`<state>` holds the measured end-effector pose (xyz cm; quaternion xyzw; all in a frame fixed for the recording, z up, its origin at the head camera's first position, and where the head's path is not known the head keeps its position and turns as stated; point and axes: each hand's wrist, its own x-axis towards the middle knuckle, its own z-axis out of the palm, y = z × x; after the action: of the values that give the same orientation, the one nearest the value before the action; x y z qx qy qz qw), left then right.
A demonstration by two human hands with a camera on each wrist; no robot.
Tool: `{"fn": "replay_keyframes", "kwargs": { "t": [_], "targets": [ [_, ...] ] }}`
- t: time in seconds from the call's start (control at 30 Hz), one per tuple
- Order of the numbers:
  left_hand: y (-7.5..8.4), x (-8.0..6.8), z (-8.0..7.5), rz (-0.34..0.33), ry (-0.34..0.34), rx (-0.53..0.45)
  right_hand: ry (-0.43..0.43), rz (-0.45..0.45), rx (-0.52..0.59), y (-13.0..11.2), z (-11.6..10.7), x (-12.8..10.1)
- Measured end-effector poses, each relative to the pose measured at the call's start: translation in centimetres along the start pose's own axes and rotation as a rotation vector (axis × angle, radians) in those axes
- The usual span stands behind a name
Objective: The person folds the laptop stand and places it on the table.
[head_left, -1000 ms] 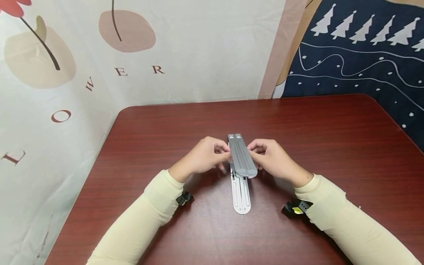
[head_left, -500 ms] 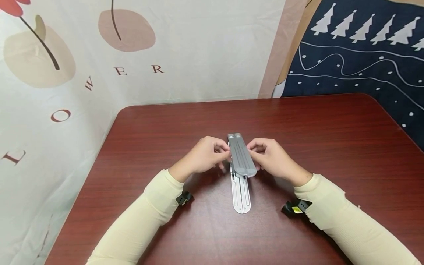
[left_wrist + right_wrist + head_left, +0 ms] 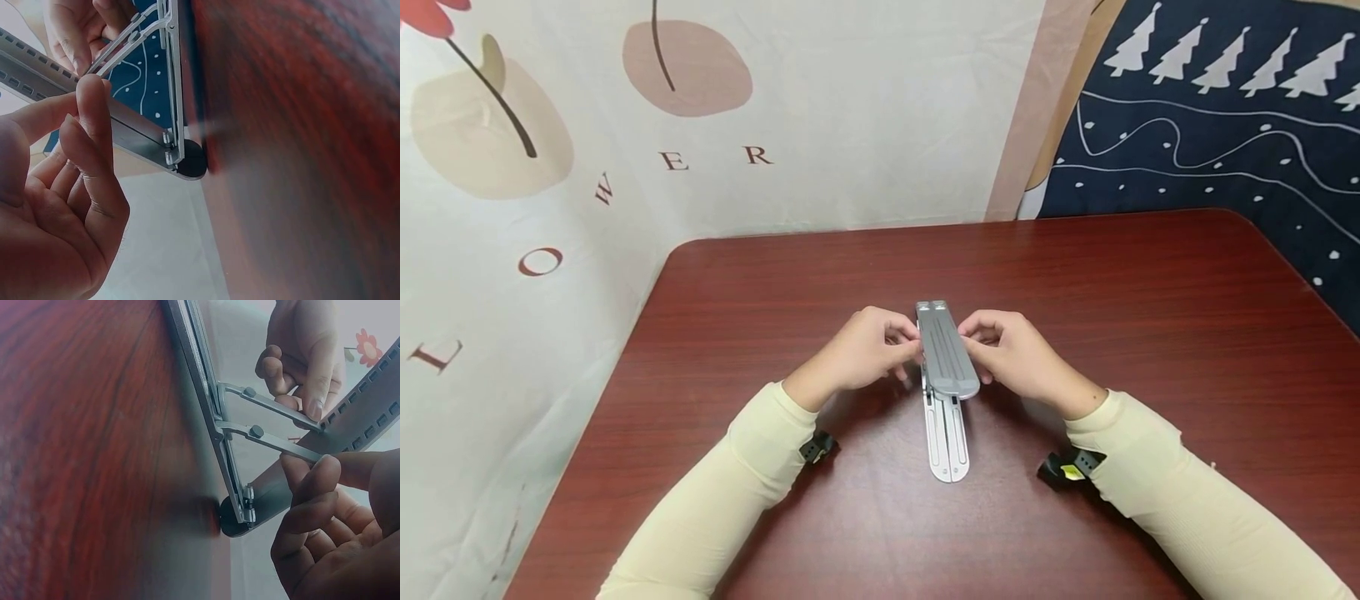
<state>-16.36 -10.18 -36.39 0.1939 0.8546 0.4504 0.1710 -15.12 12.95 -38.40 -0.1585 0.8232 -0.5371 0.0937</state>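
Note:
A folded-narrow silver laptop stand (image 3: 949,350) stands on the table, its upper arm raised at an angle over the flat base (image 3: 946,446). The hinge end points away from me. Two thin support struts (image 3: 281,445) run from the base to the slotted underside of the upper arm (image 3: 369,400). My left hand (image 3: 876,350) pinches the strut on its side between thumb and forefinger, close to the slots. From the other side my right hand (image 3: 1018,354) pinches the nearer strut in the right wrist view the same way. The other fingers of both hands curl loosely beneath.
The dark red wooden table (image 3: 775,283) has rounded far corners. Behind it hangs a pale cloth (image 3: 865,108) with printed letters and flowers, and a navy cloth (image 3: 1210,150) with white trees is at the right. Black wrist cameras (image 3: 1063,472) sit below the cream sleeves.

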Motion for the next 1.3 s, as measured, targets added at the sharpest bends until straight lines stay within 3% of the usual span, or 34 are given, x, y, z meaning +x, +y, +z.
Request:
{"fn": "replay_keyframes", "kwargs": {
  "t": [1.3],
  "targets": [
    [0.41,-0.07,0.26,-0.01,0.015,0.034,0.013,0.003,-0.03,0.33,-0.15,0.47]
  ]
}}
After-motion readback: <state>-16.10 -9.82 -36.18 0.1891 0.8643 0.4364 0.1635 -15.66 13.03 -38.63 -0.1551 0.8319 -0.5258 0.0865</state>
